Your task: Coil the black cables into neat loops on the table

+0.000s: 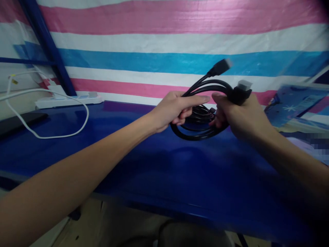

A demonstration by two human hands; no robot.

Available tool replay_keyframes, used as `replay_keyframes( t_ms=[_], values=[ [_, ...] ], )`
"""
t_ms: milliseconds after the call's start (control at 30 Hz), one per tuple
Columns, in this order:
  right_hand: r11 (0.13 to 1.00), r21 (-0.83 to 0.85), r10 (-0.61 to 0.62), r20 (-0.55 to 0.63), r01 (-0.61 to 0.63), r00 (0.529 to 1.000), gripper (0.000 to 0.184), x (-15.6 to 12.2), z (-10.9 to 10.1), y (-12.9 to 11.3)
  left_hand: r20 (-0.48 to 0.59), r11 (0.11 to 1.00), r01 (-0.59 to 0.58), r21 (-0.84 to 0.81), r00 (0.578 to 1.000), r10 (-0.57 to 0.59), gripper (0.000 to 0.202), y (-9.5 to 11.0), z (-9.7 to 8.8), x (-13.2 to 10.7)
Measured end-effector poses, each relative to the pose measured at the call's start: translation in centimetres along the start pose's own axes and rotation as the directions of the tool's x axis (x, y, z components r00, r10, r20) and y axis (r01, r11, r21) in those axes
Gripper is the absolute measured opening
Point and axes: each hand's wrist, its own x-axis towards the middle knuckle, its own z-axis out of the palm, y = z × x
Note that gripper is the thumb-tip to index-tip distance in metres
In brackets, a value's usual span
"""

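A coiled black cable with two plug ends is held up above the blue table. My left hand grips the left side of the coil, fingers wrapped round the loops. My right hand is closed on the right side of the coil, next to one plug with a silver tip. The other plug sticks up and to the right above the coil, blurred.
A white power strip lies at the table's back left, with a white cable looping over the surface. A dark flat object lies at the far left. A blue printed box sits at the right. A striped tarp hangs behind.
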Motion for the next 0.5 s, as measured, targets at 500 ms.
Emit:
replay_keyframes(
  t_ms=[500],
  values=[
    [0.912, 0.295, 0.150, 0.407, -0.285, 0.901, 0.028, 0.1, 0.4, 3.2, 0.347, 0.948, 0.279, 0.151, 0.883, -0.316, 0.052, -1.8, -4.6, 0.1]
  ],
)
